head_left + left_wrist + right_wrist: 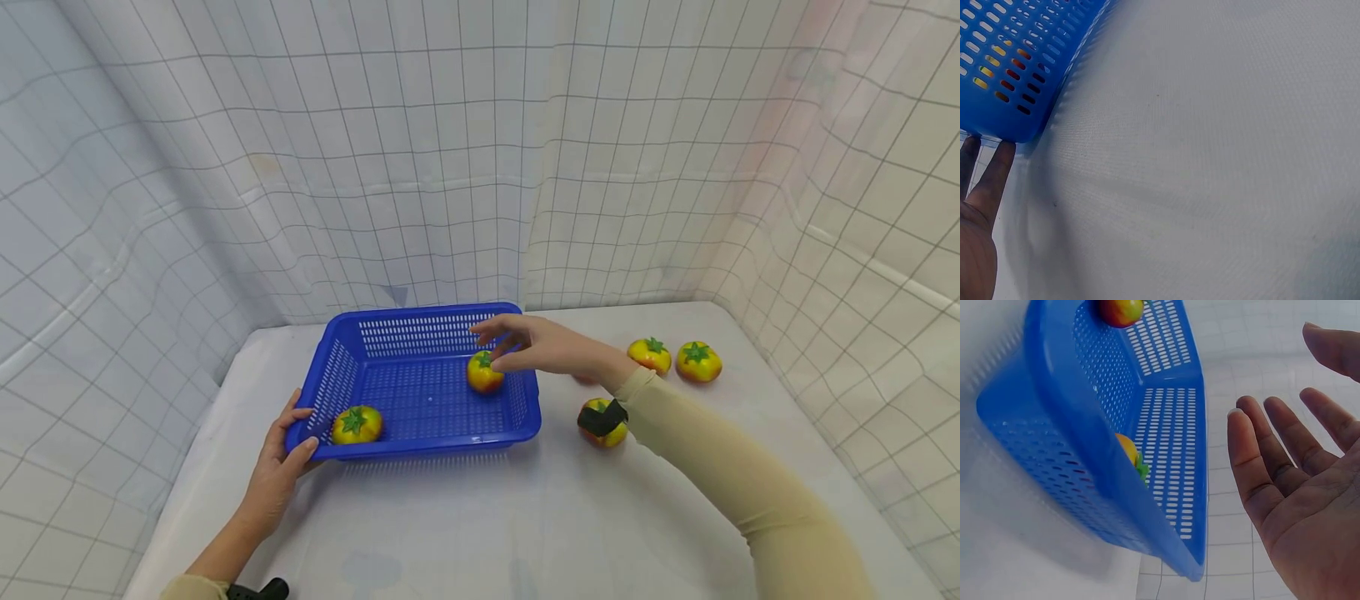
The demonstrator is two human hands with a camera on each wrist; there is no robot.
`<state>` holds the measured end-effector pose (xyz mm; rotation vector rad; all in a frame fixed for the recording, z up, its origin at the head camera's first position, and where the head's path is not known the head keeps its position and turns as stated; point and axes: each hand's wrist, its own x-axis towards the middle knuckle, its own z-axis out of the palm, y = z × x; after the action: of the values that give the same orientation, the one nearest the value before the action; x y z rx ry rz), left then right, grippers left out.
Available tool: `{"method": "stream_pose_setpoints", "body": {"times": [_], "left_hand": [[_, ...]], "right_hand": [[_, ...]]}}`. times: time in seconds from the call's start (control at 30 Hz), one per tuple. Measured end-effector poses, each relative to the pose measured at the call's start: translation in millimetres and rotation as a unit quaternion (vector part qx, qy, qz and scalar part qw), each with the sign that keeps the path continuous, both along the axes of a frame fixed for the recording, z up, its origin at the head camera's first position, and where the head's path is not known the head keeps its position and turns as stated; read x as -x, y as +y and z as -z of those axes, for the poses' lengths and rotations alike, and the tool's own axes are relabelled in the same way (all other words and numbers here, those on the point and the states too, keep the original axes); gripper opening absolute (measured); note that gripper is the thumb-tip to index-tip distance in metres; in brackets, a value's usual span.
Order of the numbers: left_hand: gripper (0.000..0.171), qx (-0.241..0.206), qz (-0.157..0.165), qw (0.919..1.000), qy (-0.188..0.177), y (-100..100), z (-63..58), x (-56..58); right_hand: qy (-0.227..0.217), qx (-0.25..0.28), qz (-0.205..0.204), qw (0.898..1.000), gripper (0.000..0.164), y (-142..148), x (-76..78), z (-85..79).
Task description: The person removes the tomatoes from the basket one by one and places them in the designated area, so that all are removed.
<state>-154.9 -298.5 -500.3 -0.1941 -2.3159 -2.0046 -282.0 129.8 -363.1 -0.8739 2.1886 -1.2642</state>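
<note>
A blue slotted plastic basket stands on the white table. My left hand grips its near left corner, thumb at the front rim and fingers over the side. In the left wrist view, fingertips touch the basket's corner. One yellow-red fruit with a green star-shaped leaf cap lies in the basket's near left corner. Another such fruit sits toward the right end. Over that end hovers my right hand, fingers spread and loosely bent; its palm is bare in the right wrist view.
Right of the basket, several similar fruits lie on the table: one near my right wrist, two farther back, and one mostly hidden behind the hand. White grid-patterned curtains enclose the table at the back and sides.
</note>
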Motion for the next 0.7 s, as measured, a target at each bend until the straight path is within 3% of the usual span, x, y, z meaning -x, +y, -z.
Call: {"method": "stream_pose_setpoints", "body": {"times": [0.17, 0.43, 0.7], "left_hand": [[0.045, -0.001, 0.002, 1.0000, -0.001, -1, -0.3, 0.6], [0.045, -0.001, 0.003, 1.0000, 0.001, 0, -1.0, 0.1], [0.044, 0.002, 0.000, 1.0000, 0.000, 0, -1.4, -0.7]], "right_hand": [[0.016, -0.024, -0.008, 1.000, 0.058, -18, 6.8, -2.9], [0.037, 0.012, -0.083, 0.996, 0.058, -49, 17.8, -3.2], [0.038, 0.008, -0.120, 0.992, 0.059, -76, 18.6, -1.8]]}}
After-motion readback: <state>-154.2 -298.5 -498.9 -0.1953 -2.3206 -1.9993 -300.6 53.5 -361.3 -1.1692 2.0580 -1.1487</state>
